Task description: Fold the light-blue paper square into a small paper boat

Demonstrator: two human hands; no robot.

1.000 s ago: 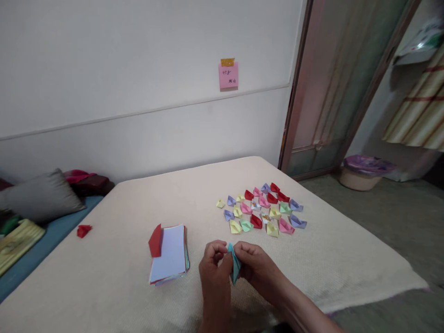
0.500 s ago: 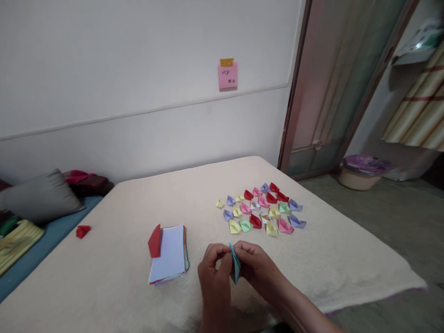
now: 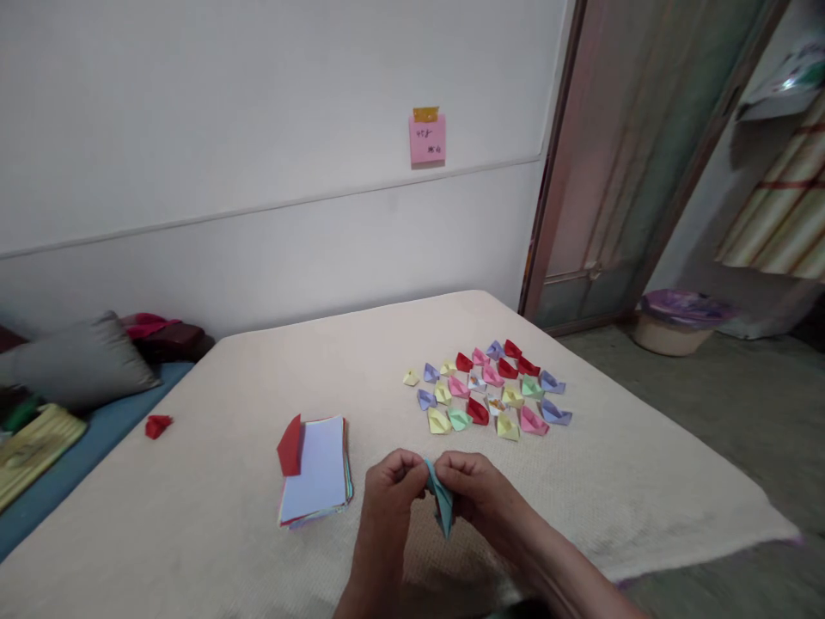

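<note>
My left hand [image 3: 387, 490] and my right hand [image 3: 480, 494] pinch a folded teal paper [image 3: 442, 497] between them, low over the cream bed cover [image 3: 212, 507]. Its lower tip points down and hangs clear of the cover. To the left of my hands lies a stack of coloured paper sheets [image 3: 314, 471], white on top, with a red folded paper [image 3: 290, 445] leaning at its left edge. Beyond my hands sits a group of small origami paper boats [image 3: 478, 411] in red, pink, yellow, green and lilac.
A small red folded paper [image 3: 158, 425] lies near the cover's left edge, beside a blue mat with a grey cushion [image 3: 83, 365]. A pink sticky note [image 3: 427, 139] is taped on the white wall. A door stands at the right, and a basin [image 3: 670, 335] sits on the floor.
The teal paper has tilted, with its lower tip now further right, and my hands have shifted their grip on it. The boats and the paper stack have not moved.
</note>
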